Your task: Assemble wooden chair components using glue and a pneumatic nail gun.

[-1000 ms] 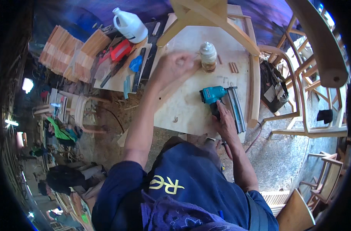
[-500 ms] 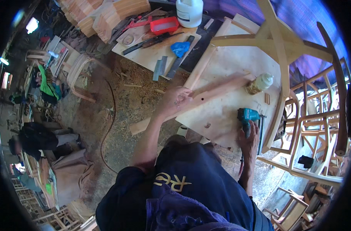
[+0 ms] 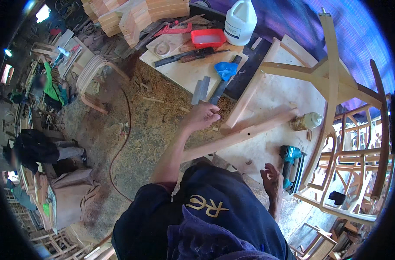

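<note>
My left hand [image 3: 201, 117] is raised beside the near end of a dark flat bar [image 3: 220, 90], its fingers loosely bent and apart with nothing seen in them. Whether its fingertips touch the bar I cannot tell. A blue crumpled piece [image 3: 226, 71] lies over that bar, and a grey metal plate [image 3: 201, 90] is next to it. Below the hand, a long wooden piece [image 3: 241, 137] with a dark hole lies slanting across the pale work board [image 3: 271, 97]. My right hand [image 3: 272, 177], fingers bent and apart, is just left of the teal nail gun [image 3: 289, 164], holding nothing.
A bottle [image 3: 305, 121] lies at the wooden piece's far end. A white jug [image 3: 241, 24] and red tray [image 3: 208, 38] stand at the back. Wooden chair frames [image 3: 353, 169] crowd the right. A hose [image 3: 127, 130] crosses the floor; people [image 3: 37, 149] are at left.
My right hand has come off the nail gun and drawn back to its left. My left hand has moved from over the wooden piece toward the dark bar. The view has shifted.
</note>
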`<act>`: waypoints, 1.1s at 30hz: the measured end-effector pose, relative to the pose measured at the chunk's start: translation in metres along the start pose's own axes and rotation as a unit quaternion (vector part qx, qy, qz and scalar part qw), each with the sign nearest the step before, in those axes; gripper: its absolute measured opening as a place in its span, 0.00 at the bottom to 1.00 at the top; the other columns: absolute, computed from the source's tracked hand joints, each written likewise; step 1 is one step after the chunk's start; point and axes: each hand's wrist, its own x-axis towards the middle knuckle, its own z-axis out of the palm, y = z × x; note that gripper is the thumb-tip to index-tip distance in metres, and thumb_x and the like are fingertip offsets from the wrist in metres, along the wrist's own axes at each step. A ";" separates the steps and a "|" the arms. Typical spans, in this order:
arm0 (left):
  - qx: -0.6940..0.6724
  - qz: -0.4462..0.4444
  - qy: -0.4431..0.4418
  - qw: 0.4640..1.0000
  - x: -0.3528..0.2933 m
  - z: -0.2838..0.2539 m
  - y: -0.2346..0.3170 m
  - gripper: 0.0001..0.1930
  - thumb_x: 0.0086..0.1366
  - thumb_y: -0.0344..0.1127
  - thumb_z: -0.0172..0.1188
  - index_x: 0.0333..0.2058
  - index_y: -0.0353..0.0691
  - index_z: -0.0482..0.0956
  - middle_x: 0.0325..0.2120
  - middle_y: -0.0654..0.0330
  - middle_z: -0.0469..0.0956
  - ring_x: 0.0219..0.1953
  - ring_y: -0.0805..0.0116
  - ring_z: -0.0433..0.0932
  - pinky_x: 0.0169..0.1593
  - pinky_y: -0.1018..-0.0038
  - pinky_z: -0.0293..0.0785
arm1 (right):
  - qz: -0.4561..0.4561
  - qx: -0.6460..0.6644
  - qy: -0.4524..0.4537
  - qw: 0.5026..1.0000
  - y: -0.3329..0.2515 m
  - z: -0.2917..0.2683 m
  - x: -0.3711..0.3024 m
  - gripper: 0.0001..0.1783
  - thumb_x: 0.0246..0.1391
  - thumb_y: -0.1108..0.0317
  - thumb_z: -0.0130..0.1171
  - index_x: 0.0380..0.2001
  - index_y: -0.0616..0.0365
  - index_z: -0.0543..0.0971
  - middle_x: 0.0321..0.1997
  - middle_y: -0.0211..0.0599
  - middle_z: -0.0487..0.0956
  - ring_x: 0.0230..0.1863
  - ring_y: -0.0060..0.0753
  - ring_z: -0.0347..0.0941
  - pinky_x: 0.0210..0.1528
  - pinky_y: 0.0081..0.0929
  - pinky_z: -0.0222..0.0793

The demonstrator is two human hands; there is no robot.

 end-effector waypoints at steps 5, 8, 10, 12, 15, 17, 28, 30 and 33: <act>0.003 -0.012 0.037 0.999 0.014 -0.023 -0.021 0.17 0.64 0.41 0.69 0.48 0.39 0.83 0.37 0.54 0.86 0.36 0.68 0.84 0.41 0.72 0.80 | 0.018 -0.004 -0.030 0.999 -0.005 0.001 0.004 0.21 0.55 0.66 0.68 0.52 0.59 0.81 0.46 0.45 0.85 0.45 0.37 0.84 0.49 0.35 0.79; 0.035 -0.007 0.061 0.997 0.021 -0.040 -0.030 0.16 0.64 0.41 0.69 0.47 0.39 0.84 0.36 0.54 0.86 0.37 0.68 0.84 0.41 0.70 0.80 | 0.018 -0.009 -0.048 0.999 -0.003 0.000 0.007 0.21 0.55 0.66 0.67 0.52 0.59 0.81 0.46 0.46 0.85 0.44 0.39 0.84 0.48 0.35 0.78; 0.032 -0.033 0.058 0.997 0.029 -0.041 -0.032 0.17 0.61 0.39 0.71 0.44 0.34 0.83 0.36 0.52 0.85 0.39 0.62 0.86 0.43 0.69 0.81 | 0.024 -0.015 -0.047 0.998 -0.004 0.001 0.009 0.21 0.55 0.66 0.67 0.52 0.59 0.81 0.46 0.46 0.85 0.43 0.40 0.84 0.47 0.35 0.78; 0.023 0.004 0.044 0.999 0.034 -0.037 -0.043 0.17 0.63 0.40 0.70 0.45 0.36 0.84 0.37 0.55 0.85 0.39 0.65 0.84 0.44 0.68 0.80 | 0.034 -0.017 -0.049 0.998 -0.006 -0.001 0.007 0.21 0.56 0.65 0.66 0.53 0.61 0.81 0.47 0.48 0.85 0.44 0.40 0.85 0.47 0.34 0.78; -0.048 0.030 0.014 0.998 0.034 -0.022 -0.041 0.11 0.64 0.38 0.68 0.40 0.38 0.81 0.32 0.57 0.82 0.36 0.66 0.82 0.41 0.70 0.78 | 0.016 0.035 -0.048 0.998 0.008 0.013 0.015 0.23 0.55 0.65 0.68 0.53 0.61 0.81 0.45 0.45 0.85 0.43 0.37 0.84 0.47 0.34 0.79; 0.062 0.098 0.035 0.993 0.023 -0.023 -0.066 0.12 0.65 0.39 0.67 0.43 0.39 0.82 0.29 0.58 0.79 0.33 0.68 0.79 0.40 0.70 0.76 | -0.006 0.030 -0.090 0.996 -0.009 0.012 0.026 0.24 0.56 0.64 0.68 0.54 0.62 0.80 0.45 0.46 0.85 0.43 0.39 0.84 0.47 0.34 0.79; -0.020 -0.073 -0.029 0.997 0.026 -0.020 -0.082 0.20 0.63 0.41 0.68 0.49 0.35 0.82 0.42 0.52 0.85 0.45 0.64 0.84 0.48 0.69 0.79 | -0.083 0.007 -0.070 0.994 0.003 0.012 0.035 0.20 0.58 0.64 0.66 0.52 0.59 0.81 0.45 0.47 0.85 0.42 0.43 0.83 0.44 0.37 0.79; 0.017 -0.047 -0.020 0.999 0.032 -0.013 -0.074 0.21 0.63 0.41 0.68 0.50 0.34 0.81 0.41 0.52 0.85 0.44 0.64 0.84 0.48 0.68 0.79 | -0.088 0.013 -0.073 0.993 0.003 0.009 0.034 0.19 0.59 0.64 0.65 0.51 0.59 0.81 0.45 0.48 0.85 0.42 0.45 0.83 0.44 0.38 0.79; 0.043 -0.069 -0.024 0.996 0.037 -0.011 -0.071 0.20 0.64 0.40 0.67 0.50 0.34 0.81 0.39 0.54 0.85 0.40 0.65 0.84 0.46 0.68 0.79 | -0.097 0.041 -0.069 0.992 0.007 0.004 0.034 0.18 0.56 0.65 0.65 0.50 0.60 0.82 0.41 0.50 0.85 0.41 0.48 0.83 0.44 0.40 0.79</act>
